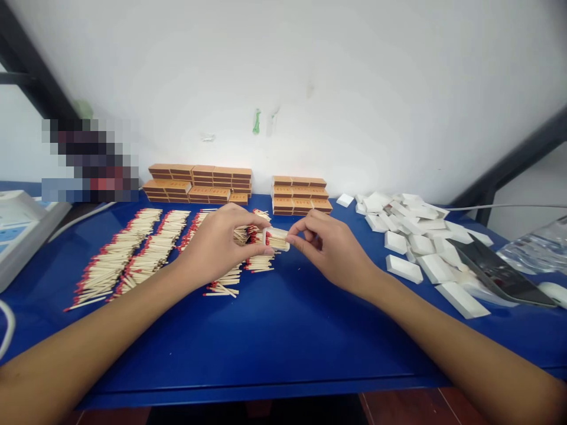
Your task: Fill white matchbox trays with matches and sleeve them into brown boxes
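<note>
So the left hand (221,242) makes a half-open C, thumb on the near side, holding a white matchbox tray (280,229) mid-table, loaded with red-tipped matches (278,241), heads left. Right hand (332,248) is curled, thumb and forefinger almost together at the tray's right end; can't tell if they've pinched card or sticks. I'd squeeze lightly so the thin walls don't bow, and nudge the stick ends level. The stacked orange matchboxes (301,193) at the far side have print, too tiny to read, so no clue on brand.
</note>
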Demonstrator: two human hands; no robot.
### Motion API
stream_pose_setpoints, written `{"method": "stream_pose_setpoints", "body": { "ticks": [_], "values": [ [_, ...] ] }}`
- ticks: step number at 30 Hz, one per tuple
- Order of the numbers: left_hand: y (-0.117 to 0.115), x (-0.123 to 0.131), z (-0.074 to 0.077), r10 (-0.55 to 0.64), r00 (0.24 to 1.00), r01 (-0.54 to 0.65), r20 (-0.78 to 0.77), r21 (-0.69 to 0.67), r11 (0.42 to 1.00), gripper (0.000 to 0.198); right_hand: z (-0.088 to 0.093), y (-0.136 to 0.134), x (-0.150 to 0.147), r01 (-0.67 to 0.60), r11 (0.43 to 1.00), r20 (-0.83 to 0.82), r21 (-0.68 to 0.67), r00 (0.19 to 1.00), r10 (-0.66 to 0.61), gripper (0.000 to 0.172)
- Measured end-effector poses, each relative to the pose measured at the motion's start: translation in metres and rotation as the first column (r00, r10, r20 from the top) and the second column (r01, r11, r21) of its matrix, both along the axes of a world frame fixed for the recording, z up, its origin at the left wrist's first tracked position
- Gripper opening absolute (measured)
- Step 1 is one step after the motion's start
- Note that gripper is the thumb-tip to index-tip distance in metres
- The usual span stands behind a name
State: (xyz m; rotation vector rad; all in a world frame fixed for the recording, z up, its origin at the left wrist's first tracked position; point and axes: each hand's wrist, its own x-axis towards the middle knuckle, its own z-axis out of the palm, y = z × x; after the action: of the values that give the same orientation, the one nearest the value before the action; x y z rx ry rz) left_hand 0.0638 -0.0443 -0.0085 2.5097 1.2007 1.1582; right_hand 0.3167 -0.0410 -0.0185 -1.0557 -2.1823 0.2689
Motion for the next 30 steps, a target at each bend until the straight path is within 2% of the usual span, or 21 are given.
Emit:
{"method": "stream_pose_setpoints", "body": {
  "ticks": [8, 14, 20, 25, 30],
  "values": [
    [0.0003, -0.0003, -0.0014, 0.011, 1.0, -0.011, 0.006, 0.001, 1.0, 0.041, 0.0038, -0.0014, 0.0008, 0.012, 1.0, -0.011, 0.018, 1.0, -0.012, 0.011],
    [-0.0007, -0.0004, 0.0015, 0.035, 0.999, -0.036, -0.022, -0.071, 0.997, 0.039, 0.0016, -0.001, 0.0001, 0.005, 1.0, -0.014, -0.003, 1.0, -0.006, 0.011],
    [-0.0018, 0.0001, 0.0024, 0.019, 1.0, -0.019, -0.006, -0.029, 0.999, 0.039, 0.0051, -0.0024, 0.0004, 0.013, 1.0, -0.01, 0.015, 1.0, -0.012, 0.012],
    [-0.0024, 0.0011, 0.0033, 0.013, 1.0, -0.014, -0.019, -0.067, 0.998, 0.034, 0.0056, -0.0025, 0.0002, 0.014, 1.0, -0.009, 0.007, 1.0, -0.014, 0.011],
    [-0.0014, 0.0, 0.0027, 0.01, 1.0, -0.01, -0.011, -0.057, 0.998, 0.038, 0.0032, -0.0017, 0.0005, 0.007, 1.0, -0.005, -0.014, 1.0, -0.007, 0.011]
  ]
}}
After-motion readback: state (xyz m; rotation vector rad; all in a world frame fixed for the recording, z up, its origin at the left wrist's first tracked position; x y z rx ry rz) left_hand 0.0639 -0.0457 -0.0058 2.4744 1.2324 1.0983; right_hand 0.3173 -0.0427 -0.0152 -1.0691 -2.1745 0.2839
